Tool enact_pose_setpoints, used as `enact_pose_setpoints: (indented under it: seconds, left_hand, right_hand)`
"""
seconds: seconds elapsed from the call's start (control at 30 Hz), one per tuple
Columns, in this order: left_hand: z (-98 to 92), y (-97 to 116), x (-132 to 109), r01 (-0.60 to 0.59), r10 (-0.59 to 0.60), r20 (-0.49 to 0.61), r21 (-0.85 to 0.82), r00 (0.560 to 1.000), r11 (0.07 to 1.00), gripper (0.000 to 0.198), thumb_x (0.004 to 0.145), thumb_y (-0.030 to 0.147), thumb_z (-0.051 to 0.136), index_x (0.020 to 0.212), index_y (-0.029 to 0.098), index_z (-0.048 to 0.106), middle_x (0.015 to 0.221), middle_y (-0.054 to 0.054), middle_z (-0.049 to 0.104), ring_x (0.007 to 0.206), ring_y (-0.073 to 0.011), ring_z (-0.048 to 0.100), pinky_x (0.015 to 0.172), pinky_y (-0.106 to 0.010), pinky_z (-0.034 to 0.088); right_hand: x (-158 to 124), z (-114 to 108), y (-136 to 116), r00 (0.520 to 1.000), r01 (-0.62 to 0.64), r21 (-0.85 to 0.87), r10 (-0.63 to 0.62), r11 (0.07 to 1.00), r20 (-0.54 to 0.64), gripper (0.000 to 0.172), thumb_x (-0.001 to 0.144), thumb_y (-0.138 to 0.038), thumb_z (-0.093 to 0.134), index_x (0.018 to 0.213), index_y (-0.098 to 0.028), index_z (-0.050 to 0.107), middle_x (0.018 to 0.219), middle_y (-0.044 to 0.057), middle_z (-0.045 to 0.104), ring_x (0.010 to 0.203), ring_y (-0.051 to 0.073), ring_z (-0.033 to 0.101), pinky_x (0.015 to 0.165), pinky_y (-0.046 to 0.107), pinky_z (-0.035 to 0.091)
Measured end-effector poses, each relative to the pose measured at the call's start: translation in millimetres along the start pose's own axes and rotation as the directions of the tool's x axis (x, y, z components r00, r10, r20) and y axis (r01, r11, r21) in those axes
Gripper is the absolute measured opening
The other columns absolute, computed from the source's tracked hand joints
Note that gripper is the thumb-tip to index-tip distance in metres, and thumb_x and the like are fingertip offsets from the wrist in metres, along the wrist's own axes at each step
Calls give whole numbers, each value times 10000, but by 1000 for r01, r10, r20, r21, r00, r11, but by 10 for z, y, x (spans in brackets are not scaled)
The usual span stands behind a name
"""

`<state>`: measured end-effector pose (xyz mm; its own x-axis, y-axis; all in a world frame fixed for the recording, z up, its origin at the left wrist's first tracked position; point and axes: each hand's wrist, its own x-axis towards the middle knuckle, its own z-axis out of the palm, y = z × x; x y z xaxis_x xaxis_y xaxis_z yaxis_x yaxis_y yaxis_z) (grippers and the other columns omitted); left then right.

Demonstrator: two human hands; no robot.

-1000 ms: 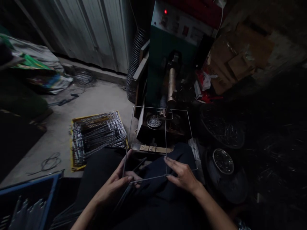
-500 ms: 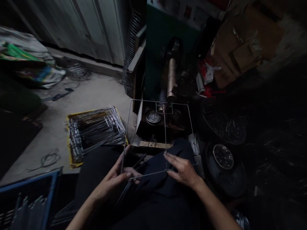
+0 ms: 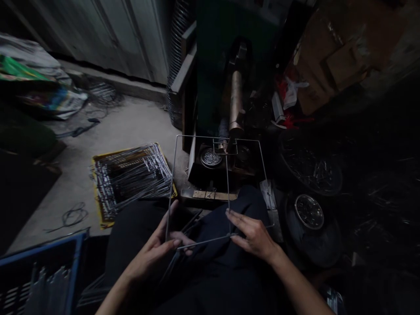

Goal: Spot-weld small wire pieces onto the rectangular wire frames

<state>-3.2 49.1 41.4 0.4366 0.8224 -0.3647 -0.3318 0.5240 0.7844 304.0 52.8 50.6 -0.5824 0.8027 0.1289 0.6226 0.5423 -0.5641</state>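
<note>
A square wire frame (image 3: 227, 183) with a middle rod stretches from my lap to the brass electrode (image 3: 235, 103) of a green welding machine (image 3: 216, 65). My left hand (image 3: 157, 251) pinches the frame's near left corner and also holds a few loose thin rods. At the near edge, my right hand (image 3: 254, 236) rests its fingertips on the wire where the middle rod meets it, fingers partly bent. The frame's far edge lies under the electrode tip.
A stack of finished wire frames (image 3: 131, 177) lies on yellow sheeting on the concrete floor at left. A blue crate (image 3: 39, 271) holds rods at bottom left. Round tins (image 3: 309, 211) of small parts sit right of my lap; cardboard boxes (image 3: 331, 57) stand behind.
The view has tilted slightly downward and the machine's top has left the picture. Both hands and the frame keep nearly the same hold and place.
</note>
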Motion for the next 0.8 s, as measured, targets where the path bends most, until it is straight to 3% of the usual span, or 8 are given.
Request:
enact_pose_setpoints:
  seconds: [0.23,0.8]
  left_hand:
    - [-44,-29,13,-13,12,39,19,999,1000,1001,895,310,600,1517,284,-184,868,-89,756,773,-263,693,790,-386,482]
    - [-11,-22,17,27,-28,-36,-14,999,1000,1002,879,320,635,1533,313,-123,824,-51,746,771,-265,691,811,-395,475]
  right_hand:
    - [2,-6,-21,1000,2,4,-2,1000,-9,731,895,-162,599,1546,-232,272,1494,85,450,1370,188,437,1111,339,430]
    - [14,-4,-7,1000,-11,-4,11,1000,-11,763,886,-155,602,1555,-244,247,1491,68,453,1354,199,458,1098,334,448]
